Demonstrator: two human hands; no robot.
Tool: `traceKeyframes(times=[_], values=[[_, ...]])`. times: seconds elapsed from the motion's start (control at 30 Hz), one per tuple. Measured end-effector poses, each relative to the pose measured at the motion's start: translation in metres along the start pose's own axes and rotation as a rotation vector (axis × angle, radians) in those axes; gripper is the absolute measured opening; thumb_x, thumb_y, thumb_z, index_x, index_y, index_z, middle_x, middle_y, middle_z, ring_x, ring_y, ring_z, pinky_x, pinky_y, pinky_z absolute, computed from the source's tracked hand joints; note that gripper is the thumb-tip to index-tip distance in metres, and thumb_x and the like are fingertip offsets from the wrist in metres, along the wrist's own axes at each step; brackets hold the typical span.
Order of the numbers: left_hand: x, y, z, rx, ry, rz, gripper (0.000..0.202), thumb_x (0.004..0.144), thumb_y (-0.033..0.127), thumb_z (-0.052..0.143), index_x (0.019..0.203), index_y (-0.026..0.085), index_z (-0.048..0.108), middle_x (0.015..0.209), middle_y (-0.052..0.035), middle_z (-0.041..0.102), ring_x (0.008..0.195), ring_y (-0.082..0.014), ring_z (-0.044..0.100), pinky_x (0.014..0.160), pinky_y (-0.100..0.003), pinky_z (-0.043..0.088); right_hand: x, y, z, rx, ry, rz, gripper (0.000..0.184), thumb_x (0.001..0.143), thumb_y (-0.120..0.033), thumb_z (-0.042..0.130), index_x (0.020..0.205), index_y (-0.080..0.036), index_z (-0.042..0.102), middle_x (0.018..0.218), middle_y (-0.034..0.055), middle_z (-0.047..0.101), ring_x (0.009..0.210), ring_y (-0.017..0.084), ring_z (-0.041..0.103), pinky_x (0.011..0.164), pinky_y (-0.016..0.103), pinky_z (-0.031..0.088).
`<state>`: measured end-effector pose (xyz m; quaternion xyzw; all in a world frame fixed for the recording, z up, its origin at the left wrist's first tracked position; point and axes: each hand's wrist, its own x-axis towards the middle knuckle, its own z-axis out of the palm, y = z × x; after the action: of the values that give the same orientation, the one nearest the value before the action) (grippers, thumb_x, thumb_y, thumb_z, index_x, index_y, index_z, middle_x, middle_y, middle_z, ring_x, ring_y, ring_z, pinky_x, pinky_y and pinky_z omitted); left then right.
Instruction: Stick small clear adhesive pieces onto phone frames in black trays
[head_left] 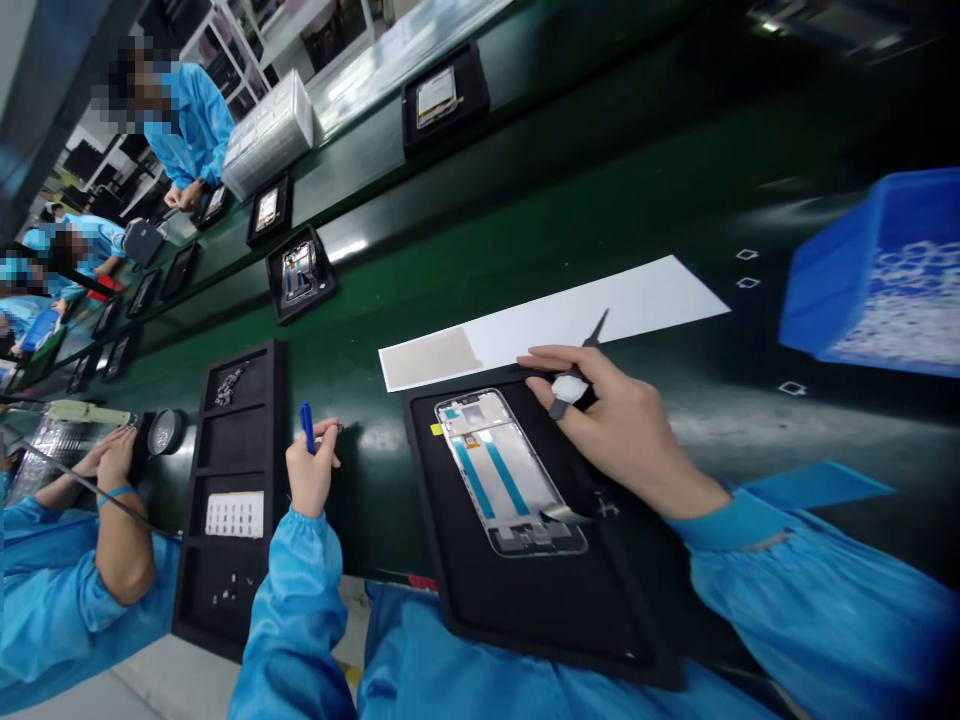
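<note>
A phone frame (pixel 504 476) with two blue strips lies face up on a black tray (pixel 540 600) in front of me. My right hand (pixel 611 420) rests on the tray's far right corner, fingers closed round dark tweezers (pixel 594 335) and a small white piece (pixel 568 389). My left hand (pixel 310 470) is closed round a blue pen (pixel 307 424), upright over the green belt, between the tray and a black parts tray (pixel 232 500).
A white sheet (pixel 570 315) lies beyond the tray. A blue bin (pixel 885 275) stands at the right. More black trays with phone frames (pixel 298 272) ride the green belt (pixel 525 200). A co-worker's arms (pixel 112 500) work at my left; others stand farther off.
</note>
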<state>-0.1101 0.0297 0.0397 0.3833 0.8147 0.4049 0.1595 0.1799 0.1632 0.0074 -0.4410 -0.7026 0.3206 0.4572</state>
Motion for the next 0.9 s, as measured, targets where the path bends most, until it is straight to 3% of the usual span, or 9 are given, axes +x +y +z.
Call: traceKeyframes(times=[0.17, 0.3, 0.4, 0.5, 0.57, 0.7, 0.9], values=[[0.000, 0.007, 0.008, -0.067, -0.013, -0.008, 0.024, 0.077, 0.035, 0.064, 0.087, 0.013, 0.069, 0.077, -0.0038, 0.069, 0.045, -0.0068, 0.053, 0.048, -0.021, 0.045, -0.003, -0.013, -0.004, -0.016, 0.182, -0.100, 0.020, 0.091, -0.029, 0.056, 0.109, -0.024, 0.063, 0.104, 0.0076, 0.073, 0.099, 0.026, 0.068, 0.086, 0.043, 0.054], [0.005, 0.002, 0.015, -0.034, 0.022, -0.012, 0.018, 0.072, 0.029, 0.067, 0.083, 0.015, 0.069, 0.068, 0.0004, 0.065, 0.044, -0.0063, 0.052, 0.048, -0.019, 0.043, -0.006, -0.015, -0.004, 0.006, 0.167, -0.108, 0.018, 0.090, -0.028, 0.057, 0.106, -0.023, 0.065, 0.102, 0.0077, 0.073, 0.097, 0.027, 0.069, 0.087, 0.045, 0.055], [0.007, 0.002, 0.013, -0.045, 0.019, -0.026, 0.021, 0.072, 0.032, 0.068, 0.084, 0.015, 0.070, 0.072, -0.0015, 0.068, 0.044, -0.0069, 0.053, 0.049, -0.021, 0.044, -0.005, -0.013, -0.004, 0.025, 0.149, -0.086, 0.018, 0.090, -0.028, 0.057, 0.106, -0.026, 0.064, 0.101, 0.0061, 0.073, 0.098, 0.026, 0.068, 0.088, 0.045, 0.055], [0.004, 0.011, 0.008, -0.102, -0.005, -0.044, 0.029, 0.073, 0.039, 0.067, 0.087, 0.013, 0.070, 0.081, -0.0061, 0.072, 0.046, -0.0073, 0.055, 0.048, -0.021, 0.044, -0.004, -0.014, -0.005, 0.024, 0.153, -0.093, 0.017, 0.090, -0.027, 0.058, 0.106, -0.026, 0.064, 0.101, 0.0059, 0.073, 0.098, 0.026, 0.068, 0.088, 0.044, 0.055], [-0.003, 0.023, 0.007, -0.203, -0.060, -0.114, 0.036, 0.072, 0.043, 0.069, 0.090, 0.012, 0.069, 0.074, -0.0046, 0.070, 0.040, -0.0047, 0.047, 0.040, -0.019, 0.036, -0.006, -0.019, -0.007, 0.031, 0.151, -0.106, 0.017, 0.089, -0.026, 0.059, 0.106, -0.025, 0.064, 0.102, 0.0059, 0.073, 0.097, 0.025, 0.069, 0.088, 0.043, 0.055], [-0.026, 0.054, 0.013, -0.433, -0.233, -0.296, 0.044, 0.064, 0.046, 0.077, 0.090, 0.012, 0.068, 0.057, 0.0018, 0.062, 0.032, -0.0003, 0.029, 0.033, -0.017, 0.014, -0.015, -0.043, -0.008, 0.147, -0.026, -0.124, 0.017, 0.088, -0.023, 0.062, 0.105, -0.024, 0.064, 0.101, 0.0043, 0.073, 0.094, 0.021, 0.069, 0.084, 0.036, 0.057], [-0.052, 0.085, 0.033, -0.542, -0.580, -0.329, 0.043, 0.061, 0.043, 0.081, 0.084, 0.014, 0.059, 0.068, 0.0003, 0.066, 0.035, -0.0017, 0.042, 0.035, -0.015, 0.021, -0.025, -0.067, 0.002, 0.484, -0.468, 0.025, 0.026, 0.087, -0.027, 0.064, 0.111, -0.022, 0.058, 0.107, 0.0057, 0.071, 0.099, 0.019, 0.068, 0.087, 0.033, 0.056]])
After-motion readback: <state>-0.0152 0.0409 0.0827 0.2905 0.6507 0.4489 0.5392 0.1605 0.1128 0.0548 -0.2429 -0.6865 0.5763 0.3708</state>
